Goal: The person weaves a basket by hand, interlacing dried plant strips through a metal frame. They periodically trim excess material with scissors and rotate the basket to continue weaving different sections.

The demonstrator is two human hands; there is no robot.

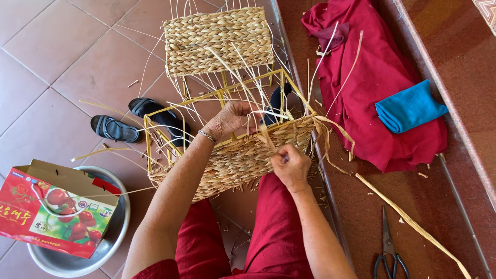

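Observation:
A half-woven straw basket [235,155] on a yellow wire frame [222,93] rests against my red-clothed knees. My left hand [232,119] grips the upper rim of the near woven wall, fingers curled over it among loose pale strands. My right hand [290,164] pinches a flat straw strand at the face of that wall. From the basket's right corner a long straw strand [408,219] trails off across the red step. The far wall [219,39] of the basket is woven too.
Black scissors [388,253] lie on the red step at lower right. A crimson cloth [377,88] with a folded blue cloth [409,107] sits on the step. Two black sandals [137,121] lie on the tiles. A metal basin [113,237] holds a red cardboard box [51,212].

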